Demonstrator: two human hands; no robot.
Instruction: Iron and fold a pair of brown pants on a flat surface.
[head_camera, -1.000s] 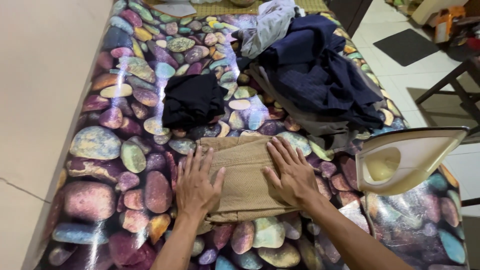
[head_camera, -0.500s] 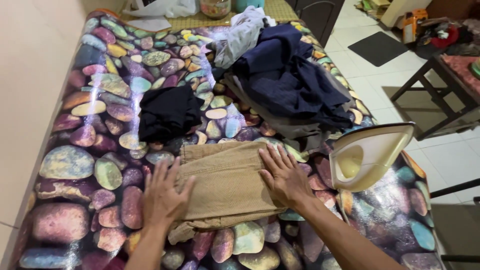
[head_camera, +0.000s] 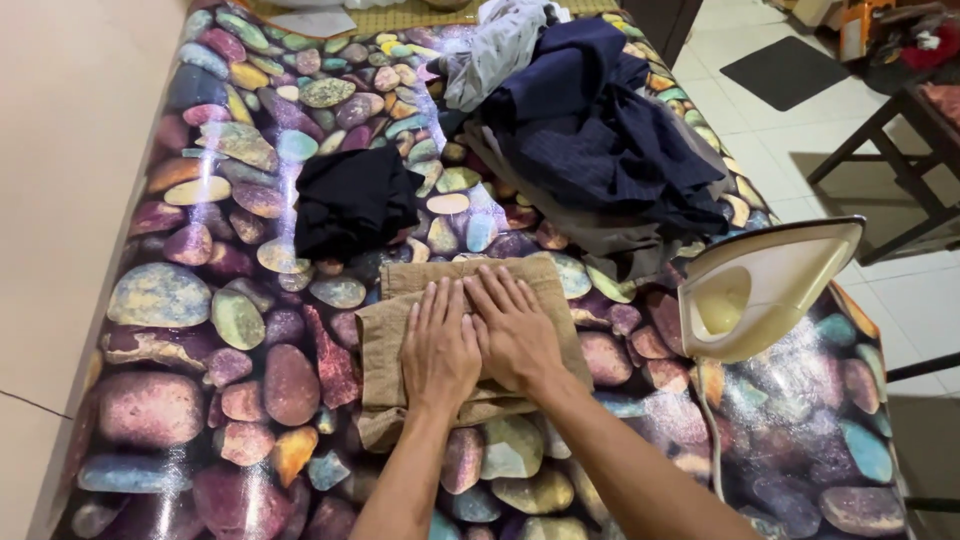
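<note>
Pebble-print table (head_camera: 170, 300), clothes pile (head_camera: 590, 140) at far edge, iron (head_camera: 765, 290) upright at right edge. Left hand (head_camera: 438, 345) and right hand (head_camera: 515, 330) side by side, flat, fingers spread, pressing tan cloth (head_camera: 385, 335) near front edge.

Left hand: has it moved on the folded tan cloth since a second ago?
Yes. The left hand has slid inward from the left edge of the folded tan cloth to its middle, now lying flat beside the right hand.
</note>
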